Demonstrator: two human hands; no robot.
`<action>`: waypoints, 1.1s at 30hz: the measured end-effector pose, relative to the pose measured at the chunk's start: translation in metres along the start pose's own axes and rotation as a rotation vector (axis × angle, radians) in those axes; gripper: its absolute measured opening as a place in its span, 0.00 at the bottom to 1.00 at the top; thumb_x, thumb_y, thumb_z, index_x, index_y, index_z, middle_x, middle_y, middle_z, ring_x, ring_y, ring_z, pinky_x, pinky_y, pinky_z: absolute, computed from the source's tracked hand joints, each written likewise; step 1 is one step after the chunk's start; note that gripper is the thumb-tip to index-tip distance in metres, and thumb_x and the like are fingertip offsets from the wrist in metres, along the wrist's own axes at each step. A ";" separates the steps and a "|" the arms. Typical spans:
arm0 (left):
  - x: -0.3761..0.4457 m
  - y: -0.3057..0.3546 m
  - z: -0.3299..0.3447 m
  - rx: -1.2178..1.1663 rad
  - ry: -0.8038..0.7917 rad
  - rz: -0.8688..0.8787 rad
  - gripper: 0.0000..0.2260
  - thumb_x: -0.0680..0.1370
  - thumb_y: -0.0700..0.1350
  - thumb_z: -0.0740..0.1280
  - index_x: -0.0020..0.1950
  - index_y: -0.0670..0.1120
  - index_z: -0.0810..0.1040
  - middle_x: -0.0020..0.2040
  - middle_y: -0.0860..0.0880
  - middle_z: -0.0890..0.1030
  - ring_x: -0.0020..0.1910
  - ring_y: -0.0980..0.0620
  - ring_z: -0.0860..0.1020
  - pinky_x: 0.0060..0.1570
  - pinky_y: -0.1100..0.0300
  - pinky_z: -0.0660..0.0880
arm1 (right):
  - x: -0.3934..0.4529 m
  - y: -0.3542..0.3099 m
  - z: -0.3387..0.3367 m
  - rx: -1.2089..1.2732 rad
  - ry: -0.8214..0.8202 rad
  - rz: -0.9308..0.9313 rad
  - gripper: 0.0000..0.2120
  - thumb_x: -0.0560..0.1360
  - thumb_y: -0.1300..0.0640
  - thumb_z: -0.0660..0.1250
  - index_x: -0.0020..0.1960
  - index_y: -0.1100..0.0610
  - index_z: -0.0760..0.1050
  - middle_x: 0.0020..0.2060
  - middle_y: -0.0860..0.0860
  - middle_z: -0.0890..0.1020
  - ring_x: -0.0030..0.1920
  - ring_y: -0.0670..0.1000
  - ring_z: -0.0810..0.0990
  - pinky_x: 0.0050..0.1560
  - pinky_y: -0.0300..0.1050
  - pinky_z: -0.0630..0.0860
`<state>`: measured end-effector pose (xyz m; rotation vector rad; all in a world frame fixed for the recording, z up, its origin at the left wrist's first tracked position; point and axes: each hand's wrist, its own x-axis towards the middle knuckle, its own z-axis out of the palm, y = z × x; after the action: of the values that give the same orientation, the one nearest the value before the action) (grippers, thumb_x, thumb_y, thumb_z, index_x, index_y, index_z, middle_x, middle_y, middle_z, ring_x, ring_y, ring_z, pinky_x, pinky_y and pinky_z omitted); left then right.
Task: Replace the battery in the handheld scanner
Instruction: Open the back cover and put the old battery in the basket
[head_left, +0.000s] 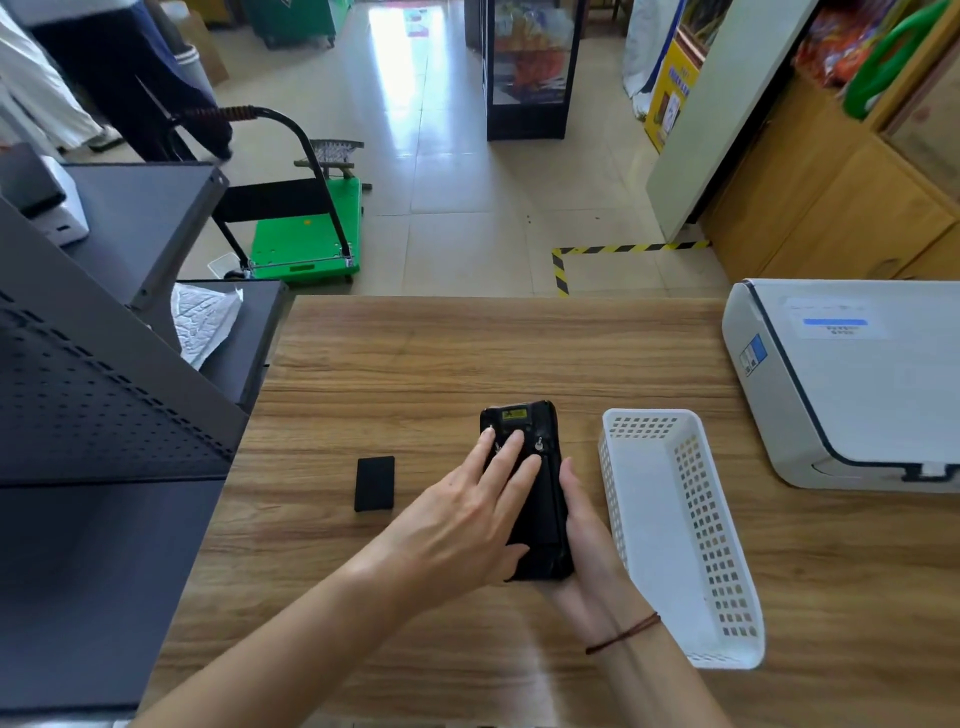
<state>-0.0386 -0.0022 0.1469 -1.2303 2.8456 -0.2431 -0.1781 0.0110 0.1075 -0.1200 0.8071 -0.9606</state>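
The black handheld scanner (540, 499) lies back side up, with a yellow label near its top end. My right hand (587, 540) cradles it from below and along its right side, just above the wooden table (415, 374). My left hand (467, 519) rests flat on the scanner's back, fingers spread and reaching up toward the label. A flat black rectangular piece (374, 484), a battery or cover, lies alone on the table to the left of the scanner.
An empty white perforated plastic basket (691, 545) stands just right of my hands. A white printer (852, 379) sits at the far right. Dark grey metal shelving (104, 415) borders the table's left side. A green trolley (306, 244) stands on the floor beyond.
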 end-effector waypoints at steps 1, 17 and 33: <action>0.001 -0.001 0.002 0.028 0.008 0.028 0.30 0.73 0.55 0.54 0.65 0.34 0.72 0.62 0.35 0.77 0.63 0.35 0.75 0.56 0.46 0.77 | 0.001 0.000 0.000 0.007 -0.009 0.000 0.24 0.73 0.38 0.56 0.50 0.52 0.84 0.52 0.55 0.85 0.51 0.52 0.84 0.53 0.51 0.76; -0.008 -0.023 0.013 -0.043 0.401 0.158 0.20 0.81 0.52 0.53 0.65 0.40 0.67 0.53 0.43 0.85 0.52 0.49 0.83 0.46 0.58 0.82 | 0.006 0.002 -0.001 0.049 -0.040 0.047 0.27 0.75 0.38 0.55 0.58 0.56 0.79 0.50 0.57 0.85 0.47 0.53 0.85 0.43 0.48 0.81; 0.003 0.023 -0.029 -0.010 0.218 -0.139 0.07 0.64 0.39 0.69 0.39 0.49 0.81 0.29 0.53 0.78 0.27 0.54 0.76 0.23 0.62 0.68 | 0.001 0.007 -0.002 0.010 0.026 -0.012 0.26 0.76 0.40 0.54 0.51 0.58 0.81 0.43 0.57 0.85 0.42 0.53 0.84 0.46 0.50 0.78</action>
<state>-0.0597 0.0149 0.1725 -1.4925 2.9439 -0.3899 -0.1742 0.0147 0.1021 -0.1037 0.8258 -0.9791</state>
